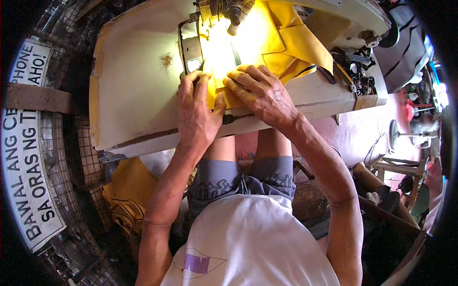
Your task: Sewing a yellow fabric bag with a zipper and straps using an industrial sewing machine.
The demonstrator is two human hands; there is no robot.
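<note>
Yellow fabric (305, 45) lies folded on the sewing machine table (138, 71), running under the machine's needle area (233, 13). Bright lamp glare washes out the cloth there, so needle and stitching cannot be made out. My left hand (198, 109) grips the near left edge of the cloth, its thumb and fingers bent around it. Beside it, my right hand (265, 93) is closed over the cloth with the fingers together, pressing down on it. The right thumb is hidden. Left of the needle area, a metal plate (192, 47) is set in the tabletop.
Small tools and dark parts (360, 71) crowd the table's right end, below the machine's handwheel (389, 33). More yellow cloth (129, 190) hangs at the lower left. Wire mesh and a lettered sign (33, 176) stand on the left. A wooden stand (398, 174) is at right.
</note>
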